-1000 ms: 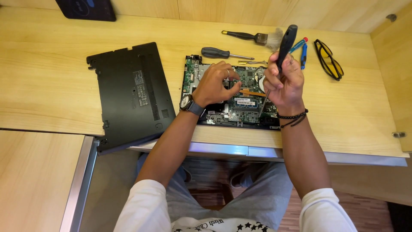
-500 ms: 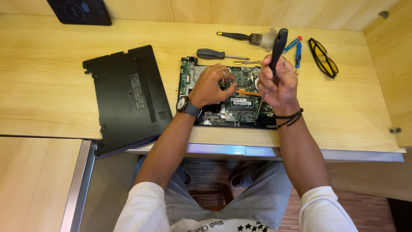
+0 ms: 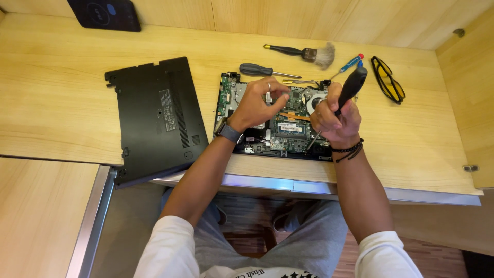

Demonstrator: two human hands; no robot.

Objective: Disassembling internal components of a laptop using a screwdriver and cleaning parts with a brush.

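Your right hand (image 3: 337, 117) is closed in a full fist around a black-handled screwdriver (image 3: 346, 95), held nearly upright with the handle tilted up and away from you; its thin metal shaft runs down to the green circuit board near the front edge of the opened black laptop base (image 3: 275, 123). Your left hand (image 3: 256, 104), wearing a ring and a dark wristwatch, rests curled on the laptop's internals near the board's middle, fingertips pinched together; whether they grip anything cannot be told. The laptop base lies on the light wooden desk (image 3: 62, 103), close to its near edge, directly before you.

Just left of the laptop, the removed black plastic bottom cover (image 3: 157, 118) lies flat, one corner overhanging the desk edge. Behind the laptop lie a second dark-handled screwdriver (image 3: 260, 70), a black-handled brush with pale bristles (image 3: 306, 52), and a small blue-handled screwdriver with a red tip (image 3: 350, 64). Yellow-lensed safety glasses (image 3: 388, 80) lie to the right, well apart from your hands.
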